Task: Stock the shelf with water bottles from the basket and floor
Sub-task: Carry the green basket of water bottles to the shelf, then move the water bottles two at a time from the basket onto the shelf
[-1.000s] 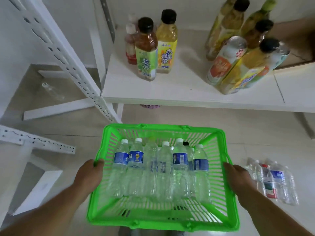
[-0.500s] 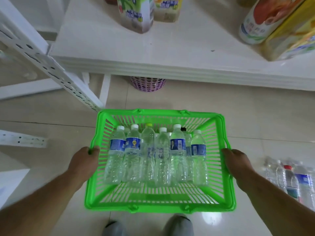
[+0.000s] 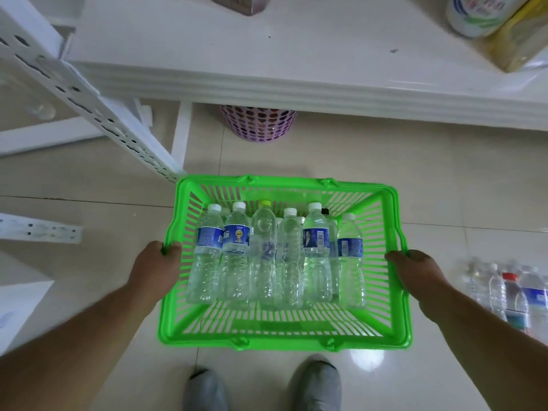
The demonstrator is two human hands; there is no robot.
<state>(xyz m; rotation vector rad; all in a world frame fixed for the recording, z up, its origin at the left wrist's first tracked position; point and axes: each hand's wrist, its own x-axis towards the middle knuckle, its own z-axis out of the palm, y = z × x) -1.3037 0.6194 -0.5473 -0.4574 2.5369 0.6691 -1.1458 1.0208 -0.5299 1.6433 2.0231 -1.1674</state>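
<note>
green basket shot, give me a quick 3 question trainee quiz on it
1. True or false: both hands grip the green basket.
2. Which cap colour appears once among the basket's bottles? A) yellow B) orange C) purple
3. Fill in: loose bottles on the floor lie beyond the person's ____ hand.

Key
1. True: left hand and right hand hold its side rims.
2. A
3. right
</note>
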